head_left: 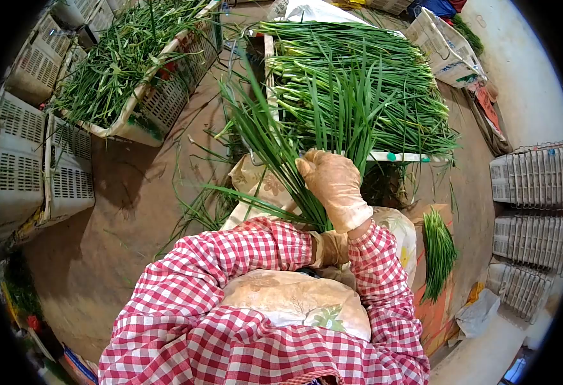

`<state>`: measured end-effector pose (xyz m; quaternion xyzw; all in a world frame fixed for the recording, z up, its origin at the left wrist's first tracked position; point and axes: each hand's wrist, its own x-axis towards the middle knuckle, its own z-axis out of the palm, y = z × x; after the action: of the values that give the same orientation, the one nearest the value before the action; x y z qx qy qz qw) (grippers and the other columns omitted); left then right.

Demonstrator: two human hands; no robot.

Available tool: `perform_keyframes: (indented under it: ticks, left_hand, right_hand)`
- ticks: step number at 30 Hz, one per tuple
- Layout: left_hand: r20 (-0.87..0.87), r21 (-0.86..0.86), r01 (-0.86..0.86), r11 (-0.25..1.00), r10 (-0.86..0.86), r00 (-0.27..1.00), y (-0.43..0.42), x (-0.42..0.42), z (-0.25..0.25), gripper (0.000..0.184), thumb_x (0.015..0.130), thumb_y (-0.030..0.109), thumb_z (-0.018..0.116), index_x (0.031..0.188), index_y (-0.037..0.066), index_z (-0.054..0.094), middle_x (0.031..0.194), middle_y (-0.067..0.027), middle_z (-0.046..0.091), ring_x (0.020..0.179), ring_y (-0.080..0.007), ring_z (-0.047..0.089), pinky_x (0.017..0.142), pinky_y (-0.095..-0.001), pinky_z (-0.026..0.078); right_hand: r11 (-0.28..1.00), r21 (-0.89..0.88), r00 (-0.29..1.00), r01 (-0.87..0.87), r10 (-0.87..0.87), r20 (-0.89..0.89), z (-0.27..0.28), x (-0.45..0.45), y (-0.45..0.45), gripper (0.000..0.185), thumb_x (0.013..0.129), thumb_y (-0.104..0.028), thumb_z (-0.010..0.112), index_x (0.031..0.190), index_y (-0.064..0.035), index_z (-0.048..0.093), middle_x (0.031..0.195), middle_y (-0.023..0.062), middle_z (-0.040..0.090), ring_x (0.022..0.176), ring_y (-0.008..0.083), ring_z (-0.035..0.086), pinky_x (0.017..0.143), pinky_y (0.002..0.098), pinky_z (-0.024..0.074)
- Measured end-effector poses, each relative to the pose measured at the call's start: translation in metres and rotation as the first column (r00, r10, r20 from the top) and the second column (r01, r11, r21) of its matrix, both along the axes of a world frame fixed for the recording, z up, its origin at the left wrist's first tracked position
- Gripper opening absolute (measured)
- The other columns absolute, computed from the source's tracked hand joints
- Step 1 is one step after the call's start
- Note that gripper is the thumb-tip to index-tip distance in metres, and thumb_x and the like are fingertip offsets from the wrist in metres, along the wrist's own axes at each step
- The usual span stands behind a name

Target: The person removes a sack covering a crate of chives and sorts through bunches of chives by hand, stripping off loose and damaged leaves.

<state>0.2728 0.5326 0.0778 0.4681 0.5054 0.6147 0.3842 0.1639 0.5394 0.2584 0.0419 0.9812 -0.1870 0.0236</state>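
A loose bunch of Chinese chives (pixel 278 160) fans up and left from my lap. Its lower end runs down into my left hand (pixel 330 249), which wears a tan glove and is closed round it, partly hidden behind my right wrist. My right hand (pixel 334 186), in a stained pale glove, is closed on chive blades higher up. More green blades rise above its knuckles. Just beyond my hands, a white tray (pixel 384 156) bears a thick layer of chives (pixel 358 90). A patterned cloth (pixel 294 298) covers my lap.
At the upper left stands a white crate (pixel 159 106) heaped with messy greens (pixel 127 58). Stacked crates (pixel 15 160) line the left side. A neat chive bundle (pixel 439 253) lies on a reddish board at my right. Wire-edged stacks (pixel 530 179) stand by the right wall.
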Motion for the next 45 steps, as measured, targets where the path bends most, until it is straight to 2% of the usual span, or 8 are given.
perform_keyframes:
  ticks: [14, 26, 27, 31, 36, 38, 40, 45]
  left_hand:
    - [0.111, 0.016, 0.043, 0.999, -0.044, 0.993, 0.0, -0.003, 0.013, 0.024, 0.087, 0.009, 0.047, 0.11, 0.008, 0.057, 0.107, -0.0076, 0.059, 0.099, -0.0208, 0.055, 0.088, -0.0286, 0.044]
    - [-0.159, -0.12, -0.073, 0.99, 0.053, 0.986, -0.008, 0.003, 0.022, 0.025, 0.085, 0.009, 0.048, 0.107, 0.007, 0.059, 0.105, -0.0078, 0.06, 0.095, -0.023, 0.057, 0.085, -0.029, 0.047]
    - [-0.538, -0.183, -0.118, 0.976, 0.001, 0.843, 0.006, 0.003, 0.022, 0.031, 0.086, 0.01, 0.047, 0.115, 0.008, 0.056, 0.114, -0.0094, 0.057, 0.101, -0.0242, 0.056, 0.089, -0.0302, 0.045]
    - [0.058, -0.101, -0.03, 0.994, 0.036, 0.998, -0.01, 0.001, 0.021, 0.036, 0.095, 0.023, 0.046, 0.129, 0.015, 0.046, 0.128, -0.0089, 0.048, 0.116, -0.0177, 0.046, 0.096, -0.0304, 0.039]
    - [-0.076, -0.124, -0.021, 0.992, 0.012, 0.997, -0.014, 0.0, 0.014, 0.028, 0.09, 0.022, 0.049, 0.115, 0.01, 0.051, 0.113, -0.0101, 0.051, 0.104, -0.0202, 0.049, 0.092, -0.0329, 0.039]
    - [-0.165, -0.14, -0.028, 0.99, 0.005, 0.986, -0.015, 0.002, 0.013, 0.025, 0.088, 0.021, 0.049, 0.11, 0.009, 0.053, 0.107, -0.0106, 0.052, 0.099, -0.0212, 0.051, 0.091, -0.034, 0.039]
    - [-0.29, -0.157, -0.041, 0.987, -0.006, 0.957, -0.014, 0.0, 0.012, 0.023, 0.086, 0.021, 0.05, 0.104, 0.007, 0.055, 0.101, -0.0111, 0.053, 0.094, -0.0222, 0.052, 0.089, -0.035, 0.039]
    - [-0.811, -0.175, -0.098, 0.98, -0.087, 0.578, -0.007, -0.005, 0.023, 0.02, 0.081, 0.019, 0.053, 0.09, 0.003, 0.06, 0.087, -0.0123, 0.056, 0.081, -0.0248, 0.055, 0.086, -0.0375, 0.04]
  right_hand:
    - [0.772, -0.517, 0.924, 0.37, -0.248, 0.291, -0.008, 0.033, 0.02, 0.03, 0.087, -0.017, 0.063, 0.105, 0.0079, 0.061, 0.08, 0.0079, 0.067, 0.062, 0.0079, 0.062, 0.048, 0.0195, 0.0468]
    - [0.403, -0.705, 0.811, 0.583, -0.232, 0.537, 0.003, 0.059, 0.036, 0.025, 0.083, -0.021, 0.065, 0.088, 0.0037, 0.065, 0.062, 0.0018, 0.058, 0.051, 0.0066, 0.052, 0.043, 0.0205, 0.0398]
    - [0.464, -0.698, 0.832, 0.545, -0.195, 0.52, 0.003, 0.059, 0.038, 0.023, 0.082, -0.021, 0.064, 0.083, 0.0018, 0.065, 0.061, 0.0008, 0.057, 0.05, 0.0063, 0.05, 0.043, 0.0208, 0.0373]
    - [0.436, -0.776, 0.882, 0.455, -0.101, 0.461, -0.008, 0.068, 0.038, 0.022, 0.082, -0.023, 0.063, 0.078, -0.0017, 0.067, 0.061, -0.0011, 0.056, 0.047, 0.0041, 0.039, 0.042, 0.0198, 0.0297]
    - [0.174, -0.82, 0.823, 0.546, 0.07, 0.563, 0.018, 0.097, 0.041, 0.029, 0.085, -0.027, 0.061, 0.084, 0.0015, 0.064, 0.054, -0.0033, 0.046, 0.043, 0.0043, 0.037, 0.039, 0.0195, 0.03]
    - [0.068, -0.879, 0.865, 0.472, 0.155, 0.477, 0.018, 0.108, 0.045, 0.027, 0.089, -0.028, 0.057, 0.083, -0.0028, 0.064, 0.058, 0.0006, 0.054, 0.044, 0.0065, 0.049, 0.038, 0.0179, 0.0318]
    - [0.637, -0.771, 0.931, -0.002, 0.282, 0.231, 0.03, 0.116, 0.044, 0.022, 0.092, -0.02, 0.055, 0.084, -0.0016, 0.063, 0.057, 0.0021, 0.055, 0.046, 0.0067, 0.053, 0.039, 0.0175, 0.0371]
    - [0.331, -0.921, 0.974, -0.204, -0.028, -0.226, 0.09, 0.13, 0.053, 0.014, 0.091, -0.016, 0.055, 0.093, -0.0027, 0.061, 0.085, 0.0069, 0.058, 0.058, 0.0073, 0.054, 0.047, 0.0215, 0.0479]
